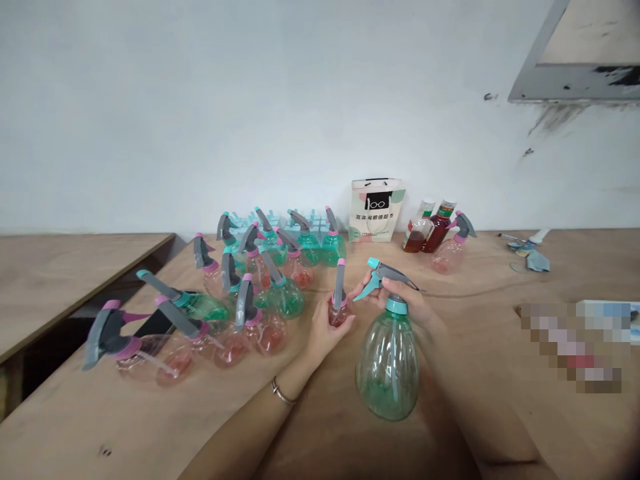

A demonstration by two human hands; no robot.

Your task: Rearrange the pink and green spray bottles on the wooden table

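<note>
My right hand (407,303) grips the neck of a clear green spray bottle (388,363) just under its teal and grey trigger head (385,275), holding it tilted above the wooden table (495,400). My left hand (325,327) is wrapped round a small pink spray bottle (339,307) with a grey and pink head, standing on the table just left of the green one. A bracelet (281,393) sits on my left wrist.
Several pink and green spray bottles (240,293) stand and lie in a cluster at the left and back. A paper bag (376,208), two brown liquid bottles (430,227) and another pink sprayer (453,247) stand by the wall. Small items (530,253) lie at the right. A gap (60,340) separates a second table.
</note>
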